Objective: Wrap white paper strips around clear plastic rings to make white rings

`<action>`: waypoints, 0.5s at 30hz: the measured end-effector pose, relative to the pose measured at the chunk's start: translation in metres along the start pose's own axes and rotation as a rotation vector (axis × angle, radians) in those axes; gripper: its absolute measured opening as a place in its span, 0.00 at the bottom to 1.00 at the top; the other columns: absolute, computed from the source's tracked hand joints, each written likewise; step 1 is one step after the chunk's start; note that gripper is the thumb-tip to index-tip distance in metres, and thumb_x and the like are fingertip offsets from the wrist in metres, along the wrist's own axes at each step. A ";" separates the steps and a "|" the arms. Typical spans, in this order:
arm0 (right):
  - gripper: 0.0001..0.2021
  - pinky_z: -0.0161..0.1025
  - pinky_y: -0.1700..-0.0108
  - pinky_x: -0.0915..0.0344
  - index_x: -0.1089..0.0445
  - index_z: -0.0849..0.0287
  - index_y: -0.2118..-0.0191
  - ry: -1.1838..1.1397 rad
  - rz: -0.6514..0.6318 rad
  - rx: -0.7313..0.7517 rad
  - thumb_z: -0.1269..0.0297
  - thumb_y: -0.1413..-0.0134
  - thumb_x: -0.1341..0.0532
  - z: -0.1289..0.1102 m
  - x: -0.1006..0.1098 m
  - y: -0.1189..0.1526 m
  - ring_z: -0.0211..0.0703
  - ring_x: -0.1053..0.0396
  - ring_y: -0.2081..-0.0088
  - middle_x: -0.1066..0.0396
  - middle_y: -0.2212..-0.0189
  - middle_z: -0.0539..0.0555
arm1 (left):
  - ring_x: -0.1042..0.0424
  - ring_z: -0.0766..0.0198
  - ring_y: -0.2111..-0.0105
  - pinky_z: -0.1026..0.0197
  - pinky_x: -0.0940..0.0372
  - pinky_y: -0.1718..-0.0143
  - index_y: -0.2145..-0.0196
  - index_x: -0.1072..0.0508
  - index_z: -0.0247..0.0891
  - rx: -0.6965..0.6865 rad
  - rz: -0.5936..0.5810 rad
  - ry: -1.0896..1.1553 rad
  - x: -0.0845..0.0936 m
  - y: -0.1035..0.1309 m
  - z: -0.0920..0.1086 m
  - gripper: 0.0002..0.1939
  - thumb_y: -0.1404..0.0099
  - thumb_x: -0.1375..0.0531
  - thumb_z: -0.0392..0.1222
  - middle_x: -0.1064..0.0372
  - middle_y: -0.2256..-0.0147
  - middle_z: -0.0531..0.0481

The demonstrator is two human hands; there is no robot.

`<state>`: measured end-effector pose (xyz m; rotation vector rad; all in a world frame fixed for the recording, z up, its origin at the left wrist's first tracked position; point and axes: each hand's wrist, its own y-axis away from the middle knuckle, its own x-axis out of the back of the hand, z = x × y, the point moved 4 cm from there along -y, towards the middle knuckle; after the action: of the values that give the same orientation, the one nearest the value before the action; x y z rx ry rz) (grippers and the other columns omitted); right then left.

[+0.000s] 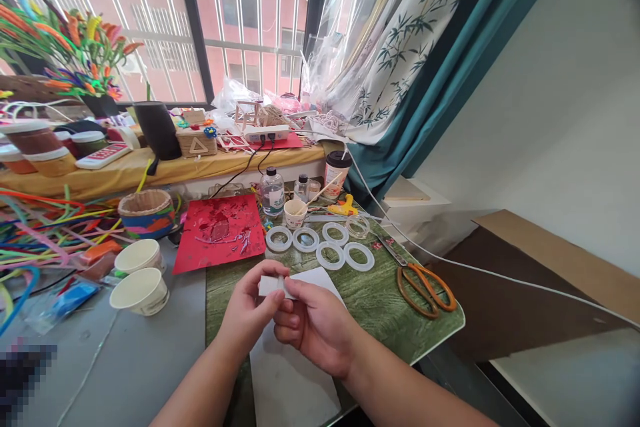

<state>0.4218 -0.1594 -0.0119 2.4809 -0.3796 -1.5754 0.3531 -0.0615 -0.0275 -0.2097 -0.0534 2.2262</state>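
Observation:
Both hands meet over a long pale board [295, 383] lying on the green table. Between the fingertips is a small white piece [269, 285], its right part covered by fingers. My left hand [253, 303] pinches it with thumb and fingers. My right hand [320, 323] grips its right side with the thumb on top and the other fingers curled below. Just beyond the hands lie several translucent rings [331, 255]. A paper cup [296, 215] with a stick in it stands behind the rings.
Orange-handled scissors [425, 288] lie at the right, near a white cable. A yellow glue gun [343, 205], bottles [273, 192] and a lidded cup [337, 175] stand at the back. Red sheet [220, 230], paper cups [140, 291] and coloured pipe cleaners [45, 230] are at the left.

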 end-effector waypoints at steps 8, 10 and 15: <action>0.21 0.34 0.75 0.55 0.36 0.59 0.73 0.502 0.024 0.363 0.47 0.41 0.33 0.000 0.003 0.003 0.32 0.51 0.78 0.44 0.80 0.44 | 0.27 0.57 0.63 0.61 0.31 0.61 0.62 0.21 0.42 -0.121 0.084 -0.055 -0.001 -0.005 0.005 0.10 0.42 0.33 0.45 0.26 0.64 0.48; 0.21 0.34 0.75 0.54 0.35 0.59 0.73 0.520 0.020 0.356 0.49 0.40 0.33 -0.001 0.004 0.002 0.32 0.50 0.78 0.44 0.80 0.44 | 0.27 0.56 0.61 0.59 0.32 0.56 0.62 0.21 0.42 -0.144 0.114 -0.060 0.001 -0.005 0.003 0.09 0.40 0.34 0.46 0.26 0.65 0.48; 0.10 0.26 0.78 0.54 0.34 0.63 0.68 -0.087 0.035 -0.027 0.68 0.46 0.31 0.000 0.006 -0.008 0.27 0.53 0.80 0.43 0.78 0.43 | 0.27 0.56 0.59 0.59 0.33 0.57 0.58 0.21 0.42 -0.130 -0.003 -0.103 -0.002 -0.003 0.003 0.11 0.39 0.33 0.45 0.27 0.58 0.45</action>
<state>0.4254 -0.1541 -0.0195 2.3781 -0.4091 -1.6670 0.3563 -0.0613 -0.0236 -0.1657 -0.2545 2.2312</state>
